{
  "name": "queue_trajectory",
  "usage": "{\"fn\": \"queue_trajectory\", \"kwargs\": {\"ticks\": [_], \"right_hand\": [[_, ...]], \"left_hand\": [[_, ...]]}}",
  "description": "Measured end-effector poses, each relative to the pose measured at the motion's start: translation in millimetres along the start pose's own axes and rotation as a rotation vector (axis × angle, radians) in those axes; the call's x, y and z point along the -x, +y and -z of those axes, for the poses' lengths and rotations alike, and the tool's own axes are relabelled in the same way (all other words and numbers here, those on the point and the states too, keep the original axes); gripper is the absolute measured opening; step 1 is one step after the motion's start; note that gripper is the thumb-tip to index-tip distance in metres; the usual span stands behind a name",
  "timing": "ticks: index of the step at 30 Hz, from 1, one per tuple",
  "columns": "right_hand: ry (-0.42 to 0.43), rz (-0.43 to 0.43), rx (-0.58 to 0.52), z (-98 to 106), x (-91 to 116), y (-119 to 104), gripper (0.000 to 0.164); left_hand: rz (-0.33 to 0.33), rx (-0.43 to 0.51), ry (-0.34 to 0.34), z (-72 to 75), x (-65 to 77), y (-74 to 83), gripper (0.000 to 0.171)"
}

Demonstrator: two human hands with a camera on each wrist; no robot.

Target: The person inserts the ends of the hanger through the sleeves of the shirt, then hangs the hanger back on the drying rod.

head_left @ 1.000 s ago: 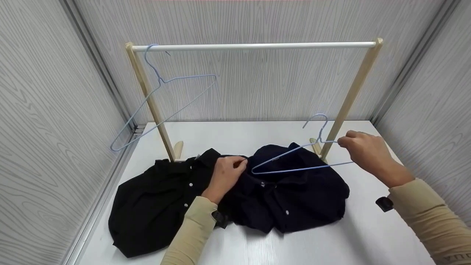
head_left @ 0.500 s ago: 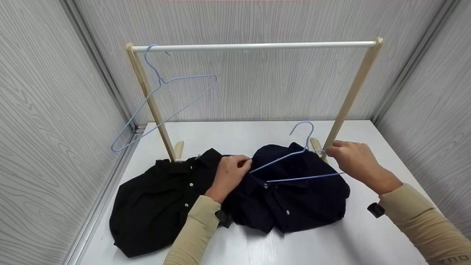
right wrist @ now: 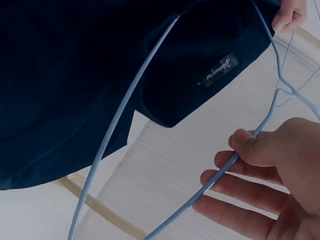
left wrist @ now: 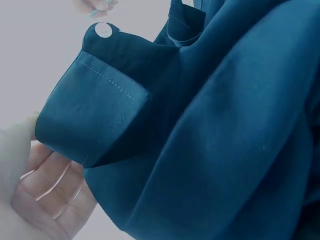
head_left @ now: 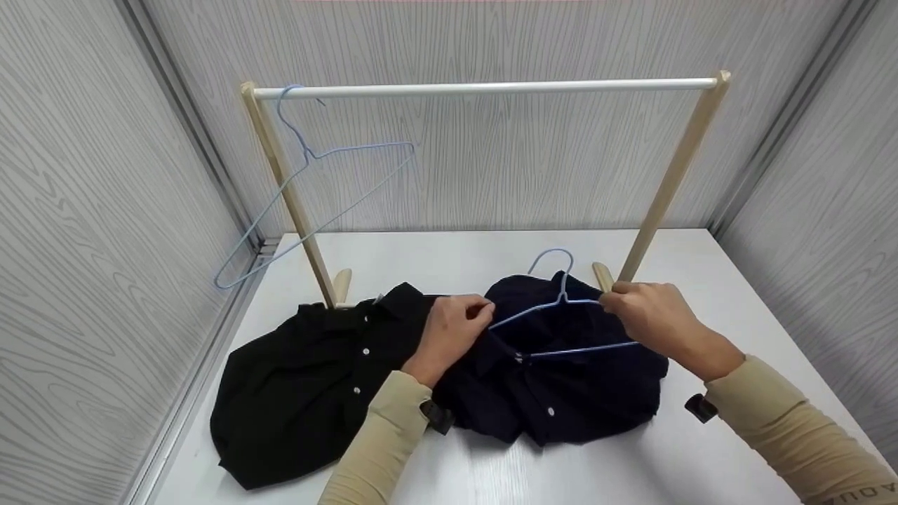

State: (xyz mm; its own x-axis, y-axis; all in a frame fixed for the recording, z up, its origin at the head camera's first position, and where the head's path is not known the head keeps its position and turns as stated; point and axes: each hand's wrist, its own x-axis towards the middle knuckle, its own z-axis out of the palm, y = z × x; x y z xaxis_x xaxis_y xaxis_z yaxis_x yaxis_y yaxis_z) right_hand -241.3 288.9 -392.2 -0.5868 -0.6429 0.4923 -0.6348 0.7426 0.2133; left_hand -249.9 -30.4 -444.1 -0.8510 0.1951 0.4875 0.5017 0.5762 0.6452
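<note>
A navy shirt (head_left: 596, 396) lies bunched on the table, its neck opening towards the back. My left hand (head_left: 454, 331) pinches the left side of its collar; in the left wrist view a stitched navy flap (left wrist: 90, 105) sits between thumb and fingers. My right hand (head_left: 656, 319) grips the right shoulder of a light-blue wire hanger (right wrist: 111, 129), thumb over the wire. The hanger's left end is hidden inside the shirt's neck, while its hook stands up above the collar. A label (right wrist: 220, 69) shows inside the shirt in the right wrist view.
A black shirt (head_left: 295, 393) with white buttons lies to the left, meeting the navy one. Behind stands a wooden rack with a white rail (head_left: 484, 88). Another blue hanger (head_left: 358, 146) hangs bare at the rail's left end. Wood-grained walls enclose the table (head_left: 477, 470).
My right hand has moved left and down, pushing the hanger's left end into the navy shirt's neck. My left hand has shifted slightly right, keeping its pinch on the collar.
</note>
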Motion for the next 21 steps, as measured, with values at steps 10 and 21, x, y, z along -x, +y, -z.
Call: {"fn": "queue_trajectory", "kwargs": {"ticks": [10,21], "right_hand": [[0.018,0.036,-0.011,-8,-6,-14,0.017],[0.031,-0.034,-0.023,-8,-9,-19,0.016]], "left_hand": [[0.005,-0.010,0.004,-12.1,-1.5,10.0,0.013],[-0.033,0.120,-0.100,-16.2,-5.6,20.3,0.032]]}}
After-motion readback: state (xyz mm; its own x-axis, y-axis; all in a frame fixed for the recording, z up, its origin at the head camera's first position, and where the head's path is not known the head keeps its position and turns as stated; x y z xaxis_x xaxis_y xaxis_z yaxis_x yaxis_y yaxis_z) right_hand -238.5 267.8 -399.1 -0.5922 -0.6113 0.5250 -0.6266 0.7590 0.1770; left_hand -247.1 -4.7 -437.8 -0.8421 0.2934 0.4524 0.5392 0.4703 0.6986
